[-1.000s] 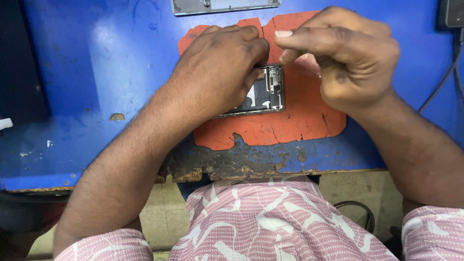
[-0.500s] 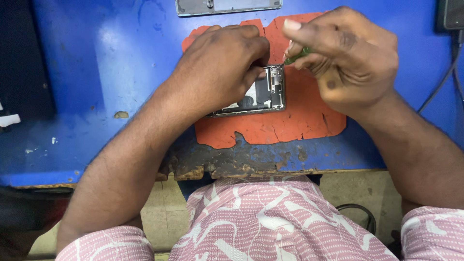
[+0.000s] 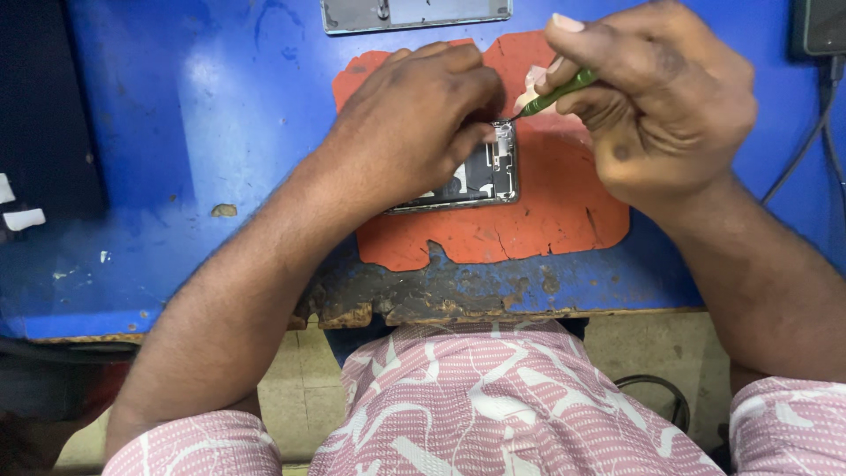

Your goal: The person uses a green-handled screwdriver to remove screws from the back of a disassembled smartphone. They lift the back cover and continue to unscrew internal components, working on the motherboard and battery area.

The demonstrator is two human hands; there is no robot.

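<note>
Worn blue workbench [image 3: 176, 132] with chipped near edge, orange repair mat [image 3: 546, 220] under both hands, left hand [image 3: 414, 123] pressing down on opened phone [image 3: 480, 176], right hand [image 3: 661, 97] pinching green-handled screwdriver [image 3: 555, 92], tip at phone's top edge, grey metal plate [image 3: 414, 13] beyond the hands

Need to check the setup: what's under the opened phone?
The opened phone lies on an orange mat over the blue bench. The left hand hides its left part.
</note>
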